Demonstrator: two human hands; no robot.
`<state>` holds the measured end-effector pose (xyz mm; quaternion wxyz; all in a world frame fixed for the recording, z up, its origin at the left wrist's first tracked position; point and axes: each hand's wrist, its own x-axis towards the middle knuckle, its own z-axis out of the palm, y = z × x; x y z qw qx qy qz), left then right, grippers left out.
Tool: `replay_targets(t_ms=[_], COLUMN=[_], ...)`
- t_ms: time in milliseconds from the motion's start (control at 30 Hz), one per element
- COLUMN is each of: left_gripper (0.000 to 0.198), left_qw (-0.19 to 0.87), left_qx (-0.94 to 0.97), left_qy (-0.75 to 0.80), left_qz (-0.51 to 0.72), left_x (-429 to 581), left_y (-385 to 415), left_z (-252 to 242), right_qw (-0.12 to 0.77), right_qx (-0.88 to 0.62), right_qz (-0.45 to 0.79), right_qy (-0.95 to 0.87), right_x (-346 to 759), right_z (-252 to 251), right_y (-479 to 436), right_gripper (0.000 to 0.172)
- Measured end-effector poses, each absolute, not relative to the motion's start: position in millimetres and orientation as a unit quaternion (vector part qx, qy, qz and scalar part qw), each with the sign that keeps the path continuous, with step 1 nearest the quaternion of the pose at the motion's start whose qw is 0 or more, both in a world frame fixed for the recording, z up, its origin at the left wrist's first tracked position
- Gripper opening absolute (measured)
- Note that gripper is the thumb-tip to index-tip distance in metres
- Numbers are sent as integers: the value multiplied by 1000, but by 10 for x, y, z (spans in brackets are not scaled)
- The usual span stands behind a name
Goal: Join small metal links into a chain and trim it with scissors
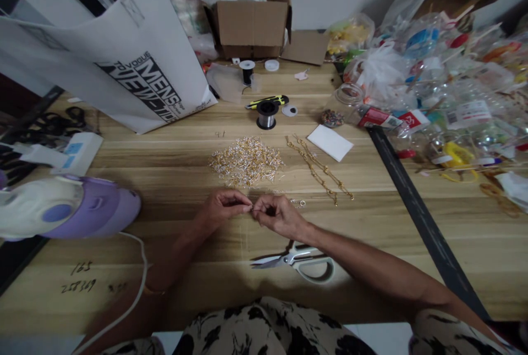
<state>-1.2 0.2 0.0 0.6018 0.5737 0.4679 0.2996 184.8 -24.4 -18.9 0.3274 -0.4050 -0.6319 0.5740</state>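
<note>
My left hand (226,205) and my right hand (278,215) meet fingertip to fingertip over the table, both pinched closed. Between them is something tiny and dark, too small to name. Just beyond lies a pile of small gold and silver beaded pieces (247,161). A silver chain with a ring (302,203) pokes out past my right hand. Two gold beaded chains (319,171) are stretched out to the right of the pile. Scissors with pale handles (315,267) rest below my right hand, blades pointing left.
Behind the pile are a wire spool (267,116), a yellow utility knife (268,101) and a white pad (330,142). A jar of beads (342,105) and bagged plastic goods (437,80) crowd the right. A large white bag (124,64) and a purple-white appliance (91,209) with a cord stand left.
</note>
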Motion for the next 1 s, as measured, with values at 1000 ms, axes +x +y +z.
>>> replay_targets(t_ms=[1000], left_gripper=[10], left_qw=[602], left_qx=[592], left_qy=[461], left_qz=[273], left_x=[-18], left_y=[-19], left_z=[-38], right_qw=[341], right_qx=[-418], right_qz=[556], right_qy=[-632], right_x=[1846], right_z=[-213], right_y=[-244], right_gripper=[12])
